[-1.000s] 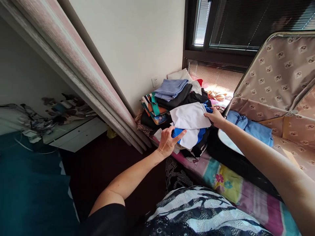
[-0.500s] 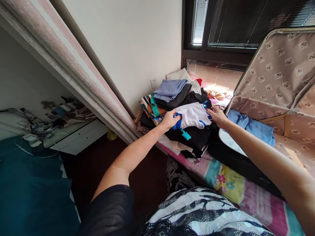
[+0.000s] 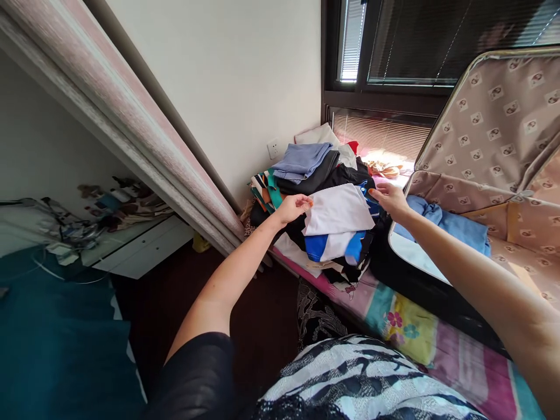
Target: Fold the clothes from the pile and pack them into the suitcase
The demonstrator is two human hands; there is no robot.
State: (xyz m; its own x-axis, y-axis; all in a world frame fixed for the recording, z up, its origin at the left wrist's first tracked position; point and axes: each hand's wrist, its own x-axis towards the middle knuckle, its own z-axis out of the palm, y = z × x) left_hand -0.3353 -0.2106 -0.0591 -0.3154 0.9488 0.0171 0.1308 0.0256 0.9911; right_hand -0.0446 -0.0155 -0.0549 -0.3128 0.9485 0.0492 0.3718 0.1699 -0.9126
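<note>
A white garment with blue parts (image 3: 339,210) lies spread over the pile of clothes, its blue-and-white lower part hanging down the front. My left hand (image 3: 294,209) is closed, thumb and fingers pinching at the garment's left edge. Across from it, my right hand (image 3: 391,198) has its fingertips together at the blue-edged upper right side. Behind the garment, a folded light blue cloth (image 3: 304,158) tops the stack above dark folded clothes (image 3: 312,181). Clothes with orange, green and white patterns (image 3: 262,186) stick out at the left of the stack.
On the right stands an open suitcase (image 3: 490,122) with patterned lining and a blue garment (image 3: 457,227) inside. A colourful floral sheet (image 3: 406,321) lies beneath. A pink curtain (image 3: 144,122) hangs at left, near a white drawer unit (image 3: 140,248). The window (image 3: 415,52) is behind.
The garment, bunched between my hands before, is now flatter, its white part showing more and its blue-and-white part dropped over the front. My left hand moved slightly left.
</note>
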